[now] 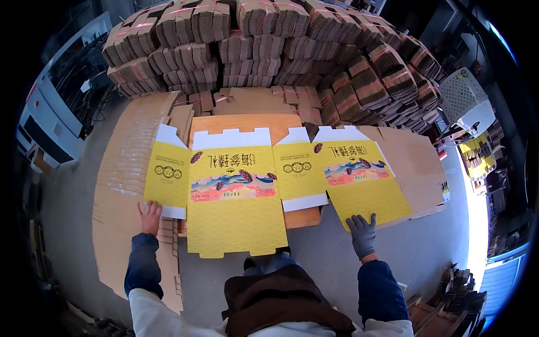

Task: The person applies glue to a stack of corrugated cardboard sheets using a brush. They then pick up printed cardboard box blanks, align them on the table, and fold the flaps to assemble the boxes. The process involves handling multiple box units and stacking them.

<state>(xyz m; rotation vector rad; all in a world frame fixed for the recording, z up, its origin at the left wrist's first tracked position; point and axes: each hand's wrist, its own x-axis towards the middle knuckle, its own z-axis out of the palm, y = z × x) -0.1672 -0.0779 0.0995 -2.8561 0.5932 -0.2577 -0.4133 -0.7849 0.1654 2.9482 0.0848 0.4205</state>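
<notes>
A wide, flat yellow printed box blank [236, 224] lies unfolded in front of me, with white flaps along its far edge. Dark lettering and a colourful landscape band appear upside down on its larger panels. My left hand [150, 217], bare, rests with spread fingers at the near edge of the leftmost panel. On the near edge of the rightmost panel lies my right hand [363, 235] in a grey glove, fingers apart. That panel sits slightly askew. Whatever is under the sheet at either hand is hidden.
An orange-brown wooden tabletop [247, 121] shows beneath the blank. Brown cardboard sheets [120, 185] lie at the left, and more cardboard [412, 163] at the right. Strapped bundles of folded cardboard [252, 53] are stacked high behind. A white machine [50, 118] stands far left.
</notes>
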